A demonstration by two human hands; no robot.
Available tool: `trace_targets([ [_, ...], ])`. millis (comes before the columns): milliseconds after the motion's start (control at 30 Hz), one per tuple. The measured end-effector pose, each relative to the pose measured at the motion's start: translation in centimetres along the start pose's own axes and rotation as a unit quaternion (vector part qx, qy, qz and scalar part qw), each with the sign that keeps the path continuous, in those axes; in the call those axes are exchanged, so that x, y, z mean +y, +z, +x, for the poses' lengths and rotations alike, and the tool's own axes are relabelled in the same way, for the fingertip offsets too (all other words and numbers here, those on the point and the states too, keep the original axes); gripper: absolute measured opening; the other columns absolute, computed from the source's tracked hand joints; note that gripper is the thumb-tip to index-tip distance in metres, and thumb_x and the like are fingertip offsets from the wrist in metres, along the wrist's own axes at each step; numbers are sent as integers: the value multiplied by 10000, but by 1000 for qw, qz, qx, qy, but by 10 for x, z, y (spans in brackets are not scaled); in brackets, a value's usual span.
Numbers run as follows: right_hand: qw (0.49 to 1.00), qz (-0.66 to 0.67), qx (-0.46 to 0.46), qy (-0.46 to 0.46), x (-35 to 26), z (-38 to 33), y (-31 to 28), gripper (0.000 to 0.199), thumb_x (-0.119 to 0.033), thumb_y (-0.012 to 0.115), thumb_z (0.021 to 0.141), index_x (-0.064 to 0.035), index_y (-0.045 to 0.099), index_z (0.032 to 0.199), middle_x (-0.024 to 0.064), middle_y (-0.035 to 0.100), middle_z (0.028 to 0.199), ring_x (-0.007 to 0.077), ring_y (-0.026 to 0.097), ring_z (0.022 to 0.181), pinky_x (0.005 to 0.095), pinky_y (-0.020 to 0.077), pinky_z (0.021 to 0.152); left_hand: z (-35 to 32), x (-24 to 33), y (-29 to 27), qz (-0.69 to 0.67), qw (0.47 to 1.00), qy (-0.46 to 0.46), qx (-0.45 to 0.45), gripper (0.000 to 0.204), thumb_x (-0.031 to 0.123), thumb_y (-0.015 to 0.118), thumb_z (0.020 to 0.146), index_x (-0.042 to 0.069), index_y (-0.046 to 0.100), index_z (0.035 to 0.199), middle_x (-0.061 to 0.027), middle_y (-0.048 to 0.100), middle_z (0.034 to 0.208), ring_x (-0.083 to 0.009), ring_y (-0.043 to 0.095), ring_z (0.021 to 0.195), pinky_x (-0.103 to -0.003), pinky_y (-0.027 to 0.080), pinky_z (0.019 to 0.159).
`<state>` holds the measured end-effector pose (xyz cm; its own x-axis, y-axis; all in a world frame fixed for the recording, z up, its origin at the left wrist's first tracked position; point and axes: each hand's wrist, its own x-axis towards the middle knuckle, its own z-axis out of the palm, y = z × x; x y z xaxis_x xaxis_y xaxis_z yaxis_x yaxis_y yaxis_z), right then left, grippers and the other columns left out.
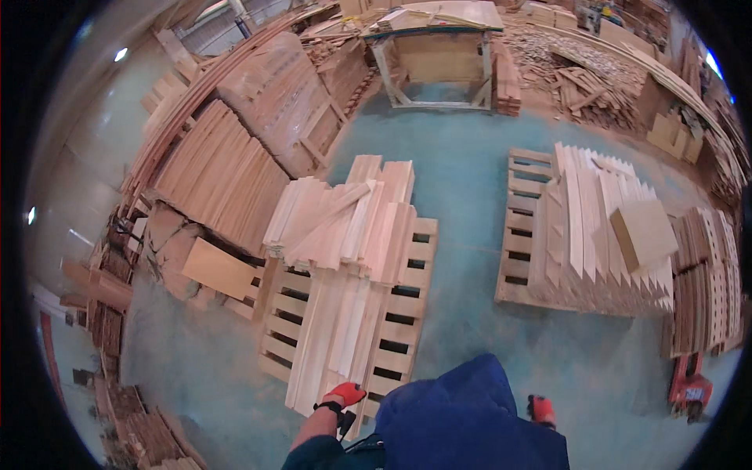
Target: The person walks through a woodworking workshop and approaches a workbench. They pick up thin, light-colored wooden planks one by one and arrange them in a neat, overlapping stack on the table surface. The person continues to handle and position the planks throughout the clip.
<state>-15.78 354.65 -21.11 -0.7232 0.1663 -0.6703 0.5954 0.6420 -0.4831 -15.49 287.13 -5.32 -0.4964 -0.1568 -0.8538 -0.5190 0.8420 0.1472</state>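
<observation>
My left hand [345, 394], in a red glove with a dark band at the wrist, is over the near end of a stack of long pale boards [333, 337]. Whether it touches them is unclear, and its fingers are too small and turned away to read. Over the floor to the right hangs my right hand [542, 410], also red-gloved, apart from any boards; its fingers are not clear either. The long boards lie on a wooden pallet [399, 345]. Shorter boards [337, 223] are piled at its far end, one lying slantwise on top.
To the right, another pallet [513, 251] bears pointed boards [595, 211] and a tan block [644, 235]. A red pallet jack [689, 388] stands beyond my right hand. Stacked planks [223, 172] line the left. A wooden-framed table [435, 59] stands ahead, near scrap wood [583, 90].
</observation>
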Motion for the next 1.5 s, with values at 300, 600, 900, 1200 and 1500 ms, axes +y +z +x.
trace_targets([
  [300,981,140,45,-126,-426,287,-201,378,-387,632,936,-19,716,951,162,694,768,264,670,706,435,495,636,73,73,-68,-160,984,-59,-49,666,560,569,879,75,632,1330,-219,613,1355,-343,563,1298,-430,442,1088],
  [600,983,-89,-133,-94,-651,320,-215,417,-357,611,961,-39,693,1219,154,748,1075,259,714,993,385,539,877,254,214,-330,-213,976,23,-29,576,514,584,890,46,672,1214,-230,700,1157,-362,663,1125,-456,501,955],
  [900,964,-211,-150,58,-622,469,-230,561,-547,597,906,-71,718,1178,182,726,1138,356,679,1085,442,519,914,392,349,-626,-253,944,120,176,531,482,659,877,64,663,1205,-199,707,1112,-356,670,1048,-434,524,906],
  [1200,981,-145,-128,-7,-792,788,-302,466,-453,571,954,-18,723,1028,196,737,1017,319,710,967,439,536,835,498,509,-828,-213,960,126,133,538,518,670,877,101,706,1215,-152,739,1067,-317,694,1027,-390,525,907],
  [1500,989,35,0,-146,-1220,973,-407,309,-316,589,963,-44,727,1010,95,734,841,181,687,751,349,534,682,604,566,-1027,-338,910,74,230,497,417,721,879,37,705,1199,-113,754,965,-205,724,829,-344,555,794],
])
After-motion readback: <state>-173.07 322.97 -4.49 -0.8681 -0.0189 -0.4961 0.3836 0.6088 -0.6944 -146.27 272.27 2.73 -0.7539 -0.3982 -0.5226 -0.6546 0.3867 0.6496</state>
